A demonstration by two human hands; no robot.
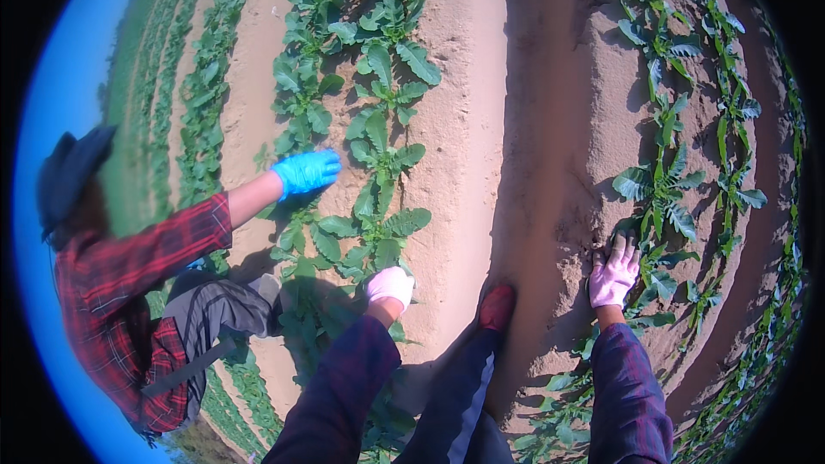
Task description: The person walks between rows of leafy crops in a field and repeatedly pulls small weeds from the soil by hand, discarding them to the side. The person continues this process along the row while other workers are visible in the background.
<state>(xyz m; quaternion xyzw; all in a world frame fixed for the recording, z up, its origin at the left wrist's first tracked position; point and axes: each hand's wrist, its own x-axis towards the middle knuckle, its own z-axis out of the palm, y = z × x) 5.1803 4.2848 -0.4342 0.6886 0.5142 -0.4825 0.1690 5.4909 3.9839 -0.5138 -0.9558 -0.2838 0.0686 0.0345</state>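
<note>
My left hand (390, 287), in a pale pink glove, is at the near end of a row of leafy green plants (380, 164) in the left bed. Its fingers are bent down out of sight against the leaves, so whether it grips anything cannot be told. My right hand (615, 272), also in a pink glove with soiled fingertips, lies back-up on the soil at the edge of the right bed. The thumb stands apart from the extended fingers, which touch the leaves of a plant (664, 190). Nothing shows in this hand.
A sandy furrow (541, 109) runs between the beds, with my red shoe (497, 307) in it. At left a co-worker in a red plaid shirt (129, 283) and dark hat crouches, reaching a blue-gloved hand (308, 173) into the left bed. More crop rows (209, 71) lie beyond.
</note>
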